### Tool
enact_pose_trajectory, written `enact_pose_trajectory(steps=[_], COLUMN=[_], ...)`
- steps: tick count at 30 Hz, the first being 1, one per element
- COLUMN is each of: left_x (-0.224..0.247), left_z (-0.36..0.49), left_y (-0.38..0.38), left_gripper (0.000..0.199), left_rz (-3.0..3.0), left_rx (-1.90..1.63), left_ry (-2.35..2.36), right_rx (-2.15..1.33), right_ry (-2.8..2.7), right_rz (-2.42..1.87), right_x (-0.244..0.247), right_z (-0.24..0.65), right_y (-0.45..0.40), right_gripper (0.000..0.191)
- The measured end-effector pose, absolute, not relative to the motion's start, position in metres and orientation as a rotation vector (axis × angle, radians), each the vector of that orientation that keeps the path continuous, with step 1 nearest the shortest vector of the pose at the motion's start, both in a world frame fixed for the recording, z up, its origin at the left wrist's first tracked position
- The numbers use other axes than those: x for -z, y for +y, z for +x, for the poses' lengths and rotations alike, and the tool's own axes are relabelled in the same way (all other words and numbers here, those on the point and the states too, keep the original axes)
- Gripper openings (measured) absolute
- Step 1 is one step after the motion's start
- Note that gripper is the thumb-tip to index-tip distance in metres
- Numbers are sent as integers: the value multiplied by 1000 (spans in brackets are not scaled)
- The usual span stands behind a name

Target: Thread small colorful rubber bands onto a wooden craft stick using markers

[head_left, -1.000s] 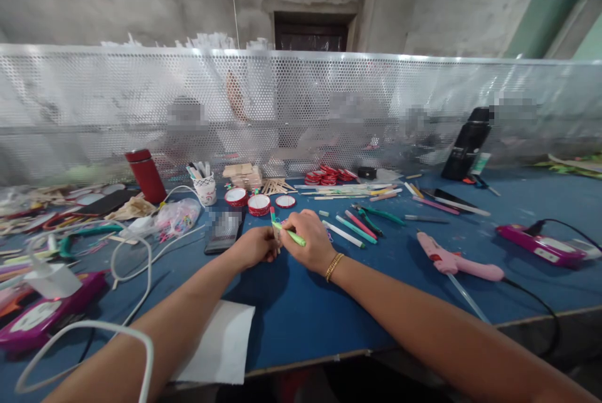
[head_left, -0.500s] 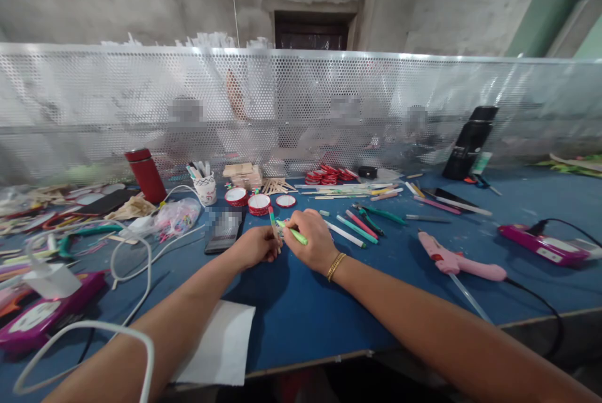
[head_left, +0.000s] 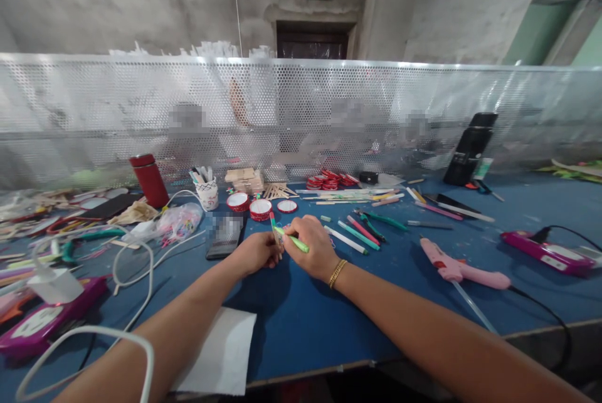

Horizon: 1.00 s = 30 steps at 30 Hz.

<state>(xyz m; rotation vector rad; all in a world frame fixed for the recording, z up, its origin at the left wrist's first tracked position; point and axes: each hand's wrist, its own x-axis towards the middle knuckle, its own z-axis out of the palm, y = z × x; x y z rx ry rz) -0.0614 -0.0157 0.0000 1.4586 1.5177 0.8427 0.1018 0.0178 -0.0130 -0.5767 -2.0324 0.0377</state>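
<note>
My left hand [head_left: 258,254] pinches a slim wooden craft stick [head_left: 272,220] upright, its upper end coloured red and green. In my right hand [head_left: 314,247] is a light green marker pen [head_left: 300,244], slanted with its tip end against or very near the stick. Fingers partly hide the lower stick, and the exact contact is too small to make out. Right of my right hand lie loose markers, among them a white one with a green end [head_left: 347,237], a teal one [head_left: 359,235] and a pink one [head_left: 363,227].
A phone [head_left: 226,237] lies left of my hands, with red-rimmed round pieces [head_left: 260,209] behind. White paper [head_left: 230,353] is under my left forearm. A pink glue gun [head_left: 463,268] rests at right, pliers [head_left: 374,224] nearer. White cable [head_left: 149,284] loops at left; a perforated screen [head_left: 301,121] stands behind.
The whole view has shifted slightly downward in the picture. Both hands keep their grip, with the marker still at the stick; any movement of its tip is very small.
</note>
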Motion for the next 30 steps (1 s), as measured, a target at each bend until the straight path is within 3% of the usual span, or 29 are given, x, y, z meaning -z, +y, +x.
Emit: enact_pose_trajectory(steps=[30], left_x=[5], left_z=[-64], left_y=[-12], left_gripper=[5], left_rz=[1491], left_rx=[-829], left_ry=[1505], right_rx=[-44], right_ry=[-2069], right_rz=[-580], right_x=[14], right_z=[103], right_y=[18], right_gripper=[11])
